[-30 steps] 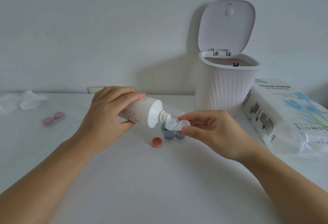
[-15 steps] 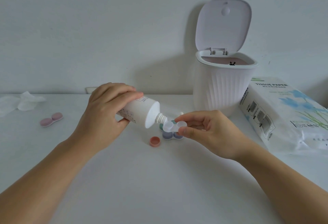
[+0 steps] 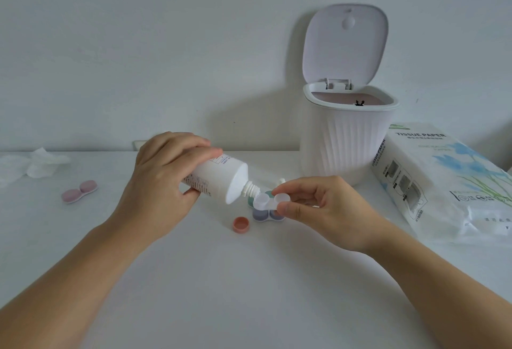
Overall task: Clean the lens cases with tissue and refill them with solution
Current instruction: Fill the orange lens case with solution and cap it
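My left hand (image 3: 163, 182) grips a white solution bottle (image 3: 219, 179), tipped so its nozzle points down and right over the left cup of an open white lens case (image 3: 270, 201). My right hand (image 3: 321, 207) pinches that case by its right cup, just above the table. Under it on the table lies a purple lens case (image 3: 267, 214), and a green cap (image 3: 250, 199) shows behind the nozzle. An orange-pink cap (image 3: 241, 223) lies loose in front. A closed pink lens case (image 3: 79, 191) lies at the left.
A white ribbed bin (image 3: 343, 138) with its lid raised stands at the back right. A tissue paper pack (image 3: 446, 182) lies at the right. Crumpled tissues (image 3: 30, 167) lie at the far left against the wall.
The bottle's nozzle and the white case have stayed together over the purple case; both hands have hardly moved.
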The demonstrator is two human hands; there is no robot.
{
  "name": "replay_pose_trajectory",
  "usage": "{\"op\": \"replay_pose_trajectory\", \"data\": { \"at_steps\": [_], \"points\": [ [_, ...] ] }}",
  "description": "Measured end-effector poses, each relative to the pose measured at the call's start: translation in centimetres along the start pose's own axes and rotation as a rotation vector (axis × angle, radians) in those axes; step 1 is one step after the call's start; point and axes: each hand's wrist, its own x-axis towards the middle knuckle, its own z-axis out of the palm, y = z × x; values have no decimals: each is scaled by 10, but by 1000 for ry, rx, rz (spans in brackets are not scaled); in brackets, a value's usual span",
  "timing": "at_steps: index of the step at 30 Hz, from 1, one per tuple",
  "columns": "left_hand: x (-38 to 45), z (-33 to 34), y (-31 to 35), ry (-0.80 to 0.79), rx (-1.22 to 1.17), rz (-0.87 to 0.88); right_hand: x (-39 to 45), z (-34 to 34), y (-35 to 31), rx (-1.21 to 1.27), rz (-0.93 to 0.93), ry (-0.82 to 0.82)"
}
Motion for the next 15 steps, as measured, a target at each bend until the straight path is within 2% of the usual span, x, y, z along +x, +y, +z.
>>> {"op": "replay_pose_trajectory", "data": {
  "at_steps": [15],
  "points": [
    [2, -1, 3, 31, 39, 35, 0, 1, -2, 6, -7, 0]
  ]
}}
